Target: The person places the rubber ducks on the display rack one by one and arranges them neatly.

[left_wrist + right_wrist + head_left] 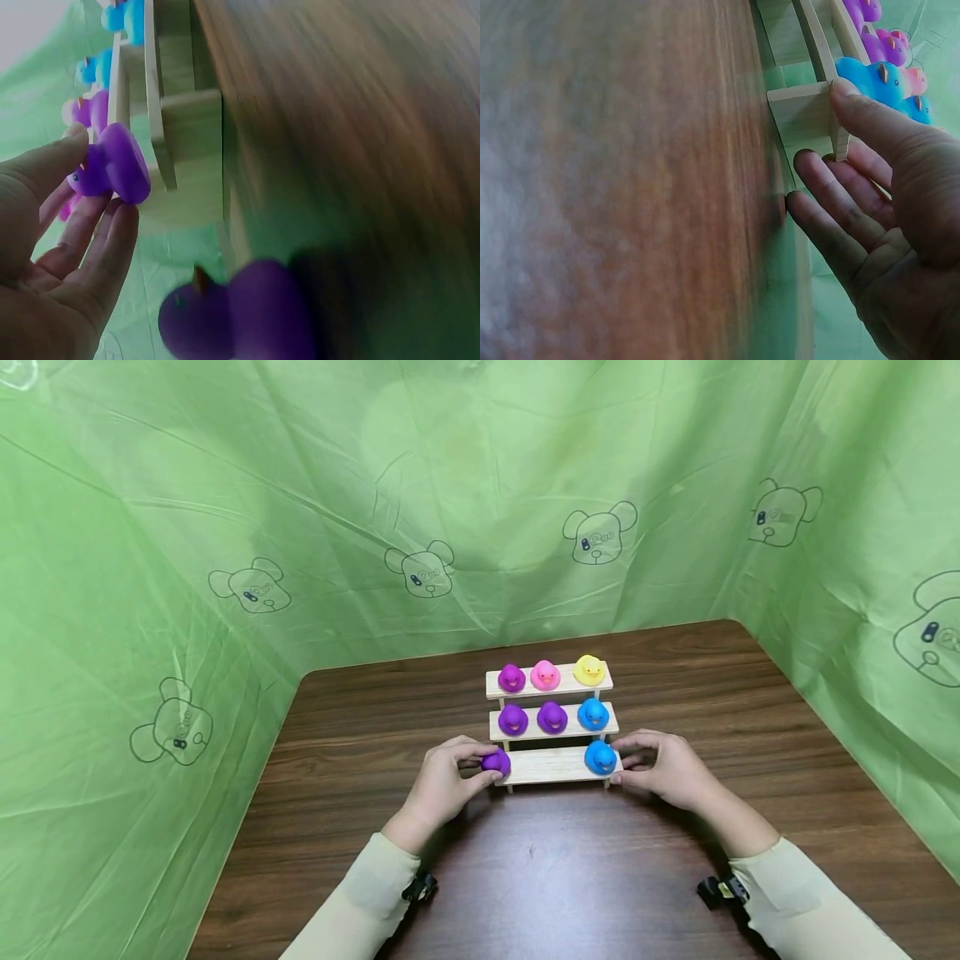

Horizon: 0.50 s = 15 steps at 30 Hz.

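A three-step wooden display rack point(551, 766) stands on the table, bearing small rubber ducks. My left hand point(447, 777) pinches a purple duck point(112, 166) between thumb and fingers at the left end of the lowest step. At that step's right end sits a blue duck point(600, 757). Beside it, my right hand point(667, 768) grips the end of the board, thumb point(847, 88) at the front corner and fingers behind. Another purple duck point(240, 315) shows low in the left wrist view, near the tabletop; the head view hides it.
The middle step carries two purple ducks point(552, 717) and a blue one point(593, 714). On the top step are a purple duck point(512, 677), a pink duck point(545, 675) and a yellow duck point(589, 670). Green curtains point(495, 510) surround the brown wooden table point(525, 877).
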{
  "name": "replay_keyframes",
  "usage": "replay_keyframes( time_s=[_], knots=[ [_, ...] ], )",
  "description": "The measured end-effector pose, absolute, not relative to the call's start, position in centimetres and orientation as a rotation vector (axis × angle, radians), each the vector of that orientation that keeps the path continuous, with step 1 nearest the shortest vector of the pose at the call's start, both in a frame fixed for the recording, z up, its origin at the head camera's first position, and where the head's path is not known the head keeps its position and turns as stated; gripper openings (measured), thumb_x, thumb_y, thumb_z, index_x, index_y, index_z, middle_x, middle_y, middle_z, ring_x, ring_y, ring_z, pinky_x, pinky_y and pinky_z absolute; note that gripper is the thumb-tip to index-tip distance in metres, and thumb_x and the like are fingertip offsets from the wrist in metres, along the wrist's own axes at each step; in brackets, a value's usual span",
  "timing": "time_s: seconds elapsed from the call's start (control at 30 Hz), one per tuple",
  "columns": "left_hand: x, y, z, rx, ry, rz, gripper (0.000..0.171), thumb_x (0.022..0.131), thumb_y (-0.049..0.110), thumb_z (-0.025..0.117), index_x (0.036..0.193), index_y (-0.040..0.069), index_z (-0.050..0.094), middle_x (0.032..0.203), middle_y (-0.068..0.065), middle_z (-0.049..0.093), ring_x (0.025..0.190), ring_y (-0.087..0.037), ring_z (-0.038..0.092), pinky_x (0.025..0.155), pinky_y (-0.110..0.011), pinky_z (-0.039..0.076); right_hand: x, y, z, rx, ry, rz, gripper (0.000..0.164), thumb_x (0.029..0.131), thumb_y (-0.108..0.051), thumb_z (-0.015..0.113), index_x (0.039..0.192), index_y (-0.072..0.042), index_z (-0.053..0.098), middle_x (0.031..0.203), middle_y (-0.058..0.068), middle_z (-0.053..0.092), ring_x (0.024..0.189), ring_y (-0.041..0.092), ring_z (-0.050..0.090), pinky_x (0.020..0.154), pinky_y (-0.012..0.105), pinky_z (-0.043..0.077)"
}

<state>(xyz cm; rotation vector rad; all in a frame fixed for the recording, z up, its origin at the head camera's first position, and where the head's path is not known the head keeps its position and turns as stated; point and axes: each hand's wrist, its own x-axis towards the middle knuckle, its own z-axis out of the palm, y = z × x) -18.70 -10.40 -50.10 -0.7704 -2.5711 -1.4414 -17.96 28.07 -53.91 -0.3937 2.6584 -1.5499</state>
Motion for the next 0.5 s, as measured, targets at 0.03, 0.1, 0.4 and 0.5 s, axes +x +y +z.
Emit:
replay_keyframes(
  time_s=[0.03, 0.1, 0.4, 0.5],
  knots=[
    [-18.7, -10.1, -50.1, -0.775, -2.562, -1.448, 0.034, 0.082, 0.006, 0.090, 0.114, 0.004, 0.079, 0.106, -0.002, 0.073, 0.098, -0.014, 0.073, 0.087, -0.030, 0.062, -17.9, 28.1, -53.9, -0.395, 2.660, -1.550, 0.046, 0.079, -0.019, 0.095, 0.119, -0.009, 0.076, 0.118, 0.009, 0.074, 0.093, 0.022, 0.076, 0.077, 0.027, 0.062],
    [-18.6, -9.5, -50.2, -0.779, -2.551, -1.450, 0.034, 0.082, 0.007, 0.091, 0.113, 0.004, 0.079, 0.107, -0.002, 0.074, 0.098, -0.015, 0.074, 0.087, -0.031, 0.062, -17.9, 28.0, -53.9, -0.401, 2.657, -1.561, 0.045, 0.079, -0.017, 0.095, 0.119, -0.009, 0.076, 0.118, 0.009, 0.074, 0.093, 0.022, 0.076, 0.076, 0.027, 0.063],
    [-18.4, -6.6, -50.7, -0.828, -2.502, -1.471, 0.032, 0.081, 0.009, 0.092, 0.110, 0.004, 0.080, 0.108, -0.003, 0.074, 0.098, -0.016, 0.073, 0.086, -0.031, 0.062, -17.9, 28.0, -53.8, -0.434, 2.647, -1.596, 0.045, 0.078, -0.014, 0.095, 0.118, -0.008, 0.076, 0.119, 0.009, 0.073, 0.093, 0.024, 0.077, 0.076, 0.028, 0.063],
    [-18.4, -5.8, -51.0, -0.833, -2.506, -1.423, 0.031, 0.081, 0.012, 0.093, 0.109, 0.007, 0.080, 0.105, -0.002, 0.074, 0.097, -0.014, 0.072, 0.086, -0.030, 0.062, -17.9, 28.0, -53.8, -0.432, 2.643, -1.598, 0.045, 0.078, -0.015, 0.096, 0.118, -0.008, 0.075, 0.118, 0.009, 0.074, 0.093, 0.024, 0.077, 0.076, 0.028, 0.063]
  ],
)
